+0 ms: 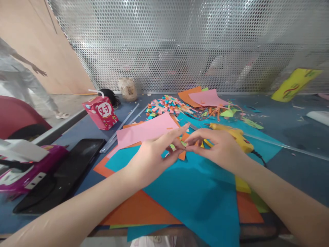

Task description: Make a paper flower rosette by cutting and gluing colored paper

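Fingertips of the left hand (pixel 151 157) and right hand (pixel 218 146) were closed in a pinch, thumb tips nearly meeting, on what was read as a small light-green paper piece (pixel 183 143). Its edges were mostly covered by the fingers; exact fold and grip could not be told. The piece was held directly between the two sets of fingertips. Step in hand judged as fine two-handed shaping of the piece; for the next move, a steady pinch by one hand and a small regrip by the other seemed called for.

Just below the fingertips, a small orange paper scrap (pixel 182 155) was seen. A yellow loop-shaped handle (pixel 208 143), apparently of scissors, was partly covered by the right hand. A yellow plastic glue gun (pixel 232 134) was placed just beyond that hand, nozzle pointed left. A large blue paper sheet (pixel 190 188) was spread under both hands, over an orange paper sheet (pixel 138 209). Farther out, a round fringed multicoloured paper cluster (pixel 167 104) was seen behind a pink rectangular paper sheet (pixel 144 132).
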Demonstrator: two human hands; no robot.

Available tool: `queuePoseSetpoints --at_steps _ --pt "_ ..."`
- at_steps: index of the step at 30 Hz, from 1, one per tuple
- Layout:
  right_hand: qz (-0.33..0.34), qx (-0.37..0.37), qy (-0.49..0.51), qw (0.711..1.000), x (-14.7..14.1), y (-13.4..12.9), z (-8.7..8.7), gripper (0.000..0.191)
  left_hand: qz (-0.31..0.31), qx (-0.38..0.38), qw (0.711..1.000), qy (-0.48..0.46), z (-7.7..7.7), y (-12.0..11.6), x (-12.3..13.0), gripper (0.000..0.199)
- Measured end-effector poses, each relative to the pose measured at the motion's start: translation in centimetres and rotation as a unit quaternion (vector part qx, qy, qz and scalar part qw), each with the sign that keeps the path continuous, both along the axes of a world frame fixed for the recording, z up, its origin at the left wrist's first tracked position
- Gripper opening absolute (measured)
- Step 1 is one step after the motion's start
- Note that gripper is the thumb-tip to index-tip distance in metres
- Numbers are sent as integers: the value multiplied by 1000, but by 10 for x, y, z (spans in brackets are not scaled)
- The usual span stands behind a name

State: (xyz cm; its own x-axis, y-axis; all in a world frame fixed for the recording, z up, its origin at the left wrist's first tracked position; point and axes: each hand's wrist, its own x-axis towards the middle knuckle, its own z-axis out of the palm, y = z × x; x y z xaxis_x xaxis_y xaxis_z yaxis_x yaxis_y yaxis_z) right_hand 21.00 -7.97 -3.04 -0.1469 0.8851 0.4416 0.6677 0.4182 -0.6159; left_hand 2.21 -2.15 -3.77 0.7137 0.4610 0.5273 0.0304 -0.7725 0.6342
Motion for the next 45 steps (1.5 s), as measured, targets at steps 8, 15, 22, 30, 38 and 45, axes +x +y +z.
queuePoseSetpoints --at_steps 8,15,22,30,38,45 --pt "19 14 -49 999 6 2 -1 7 3 -70 997 -12 5 -6 1 54" --pt "-23 28 -72 997 10 8 -1 5 9 -256 963 -88 18 -2 2 49" --pt "4 67 -68 995 7 4 0 4 42 -280 957 -65 12 1 7 27" --pt "21 25 -52 998 -5 -4 -2 21 20 -319 947 -26 2 -7 14 23" --pt "-13 61 -181 982 -11 -8 -4 9 4 -380 923 -64 -3 -10 15 43" --pt "20 139 -165 976 -3 -3 -7 24 78 -251 965 -6 2 -5 11 35"
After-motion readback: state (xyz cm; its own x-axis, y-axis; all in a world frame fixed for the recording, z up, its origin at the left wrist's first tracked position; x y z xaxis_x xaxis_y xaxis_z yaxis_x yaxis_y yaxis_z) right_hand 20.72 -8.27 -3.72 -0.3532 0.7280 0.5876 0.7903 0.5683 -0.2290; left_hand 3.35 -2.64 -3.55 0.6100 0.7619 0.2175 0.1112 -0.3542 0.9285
